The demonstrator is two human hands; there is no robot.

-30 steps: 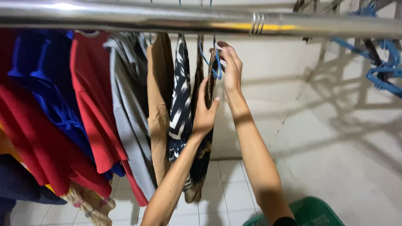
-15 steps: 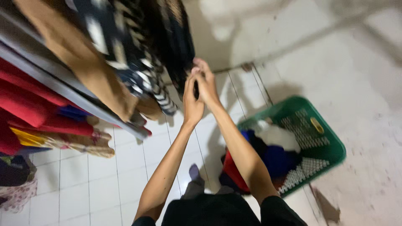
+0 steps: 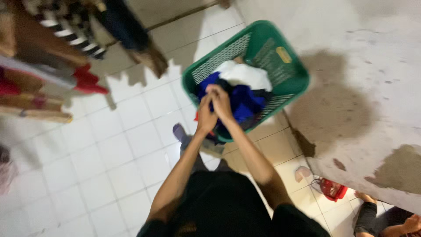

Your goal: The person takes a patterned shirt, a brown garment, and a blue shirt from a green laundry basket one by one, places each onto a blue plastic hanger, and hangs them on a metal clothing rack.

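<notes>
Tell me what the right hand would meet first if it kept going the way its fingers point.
Probably the blue garment piled in the green laundry basket. The right hand is joined with the left hand above it; depth is unclear, so it may already touch.

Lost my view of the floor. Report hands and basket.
Left hand and right hand pressed together, above the green laundry basket. Grasp unclear, blurred. Basket holds a blue garment and a white one. Nothing between hands and basket.
</notes>
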